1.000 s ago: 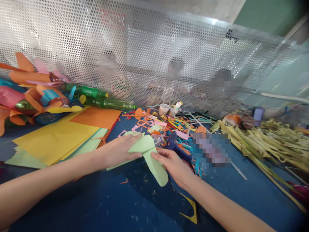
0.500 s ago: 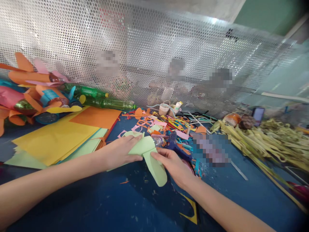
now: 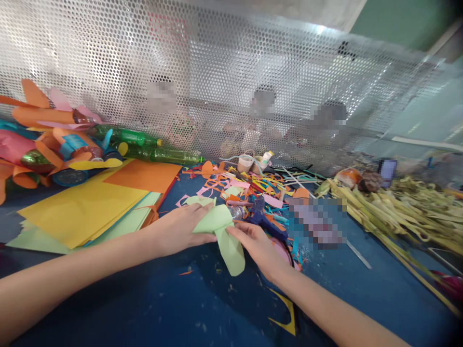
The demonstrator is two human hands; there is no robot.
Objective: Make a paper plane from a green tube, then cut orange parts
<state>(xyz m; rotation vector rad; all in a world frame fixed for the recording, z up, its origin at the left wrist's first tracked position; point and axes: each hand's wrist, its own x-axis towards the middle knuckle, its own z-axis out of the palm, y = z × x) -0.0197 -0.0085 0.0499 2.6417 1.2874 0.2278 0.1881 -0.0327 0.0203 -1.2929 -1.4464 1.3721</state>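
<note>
Paper-wrapped bottle [image 3: 213, 219] lies on its side between your two hands, held over the near part of a blue table [image 3: 155, 303]. Its long axis runs left to right across your view, tilted slightly so that the clear neck [image 3: 237, 212] points right and a little away from you; the other end is hidden behind your left hand [image 3: 181, 226]. That hand grasps the pale green paper body, fingers over the top and thumb along the near side. Your right hand [image 3: 255, 243], just beside the neck, pinches the upper part of a paper flap [image 3: 232, 255], whose rounded tip hangs toward you and slightly right. Beyond the neck, a dark blue tool [image 3: 267, 224] sits among bright paper scraps [image 3: 237, 185]. To your left are a stack of yellow paper [image 3: 83, 207] and an orange sheet [image 3: 144, 174], with green bottles [image 3: 173, 155] and a pile of paper-trimmed bottles [image 3: 43, 115] behind. Pale dried husks [image 3: 361, 214] spread across the right side, well apart from your hands, and a yellow cut-out [image 3: 288, 315] lies near your right forearm.
</note>
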